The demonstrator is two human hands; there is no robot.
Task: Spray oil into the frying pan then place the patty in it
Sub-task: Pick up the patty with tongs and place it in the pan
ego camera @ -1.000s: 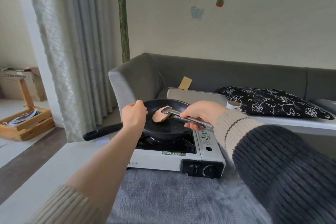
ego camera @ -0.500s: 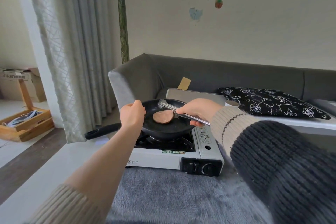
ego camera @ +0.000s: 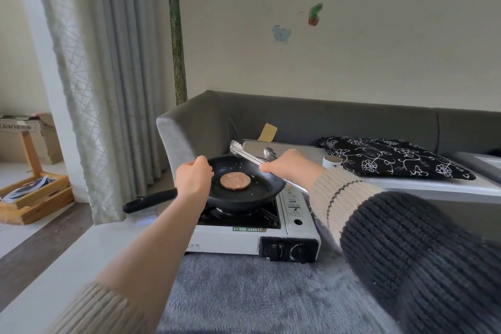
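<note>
A black frying pan (ego camera: pixel 257 192) sits on a portable gas stove (ego camera: pixel 295 214). A round brown patty (ego camera: pixel 234 181) lies flat in the middle of the pan. My left hand (ego camera: pixel 193 180) grips the pan where its black handle (ego camera: pixel 147 200) meets the rim. My right hand (ego camera: pixel 290 168) holds metal tongs (ego camera: pixel 245 153) above the pan's far right rim. The tong tips are apart, hold nothing and point up and to the left, away from the patty. No oil sprayer is in view.
The stove stands on a grey fleece cover (ego camera: pixel 244 293). Behind it are a grey sofa (ego camera: pixel 325 122), a black floral cushion (ego camera: pixel 387 157) and a small white cup (ego camera: pixel 332 161). A curtain (ego camera: pixel 95 76) hangs at left, with a wooden crate (ego camera: pixel 35 198) on the floor.
The tongs let go of the patty, which now lies flat in the pan. My right hand lifted the empty tongs up and back. My left hand kept its hold on the pan.
</note>
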